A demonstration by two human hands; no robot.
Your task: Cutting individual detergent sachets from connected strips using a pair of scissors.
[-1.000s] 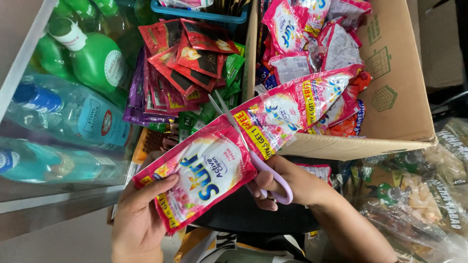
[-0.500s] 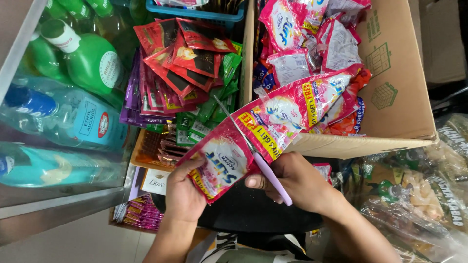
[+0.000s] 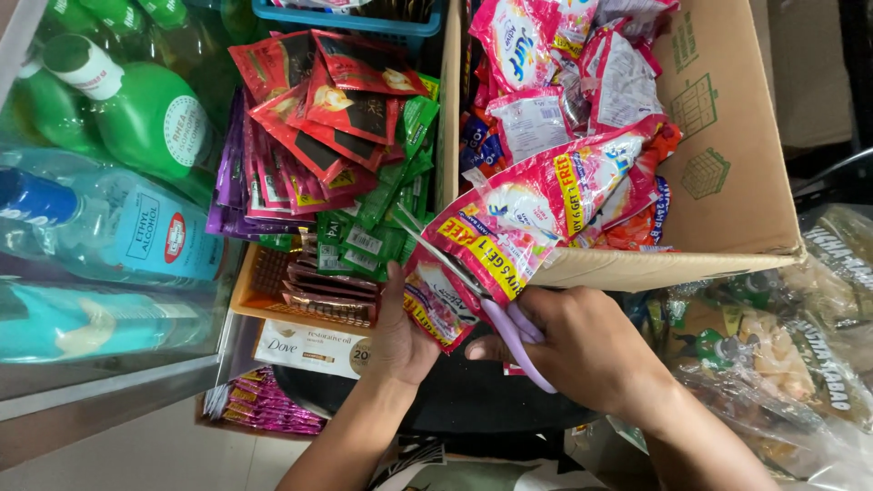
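Your right hand (image 3: 587, 350) is curled through the lilac handles of the scissors (image 3: 473, 291), blades set across a pink sachet strip (image 3: 509, 227). Your left hand (image 3: 400, 341) pinches the strip's lowest sachet, just left of the blades. The strip is glossy pink with yellow bands, trailing up beyond your hands into the cardboard box (image 3: 727, 182). Since half a second ago, your left hand has slid lower, covering less of the sachet. Farther left, red sachets (image 3: 318, 109) crowd green bottles (image 3: 136, 118).

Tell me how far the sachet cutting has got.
Mid-cut. The right hand works purple scissors across a pink sachet strip trailing from the cardboard box. The left hand holds the end sachet, not yet free. More strips remain in the box.
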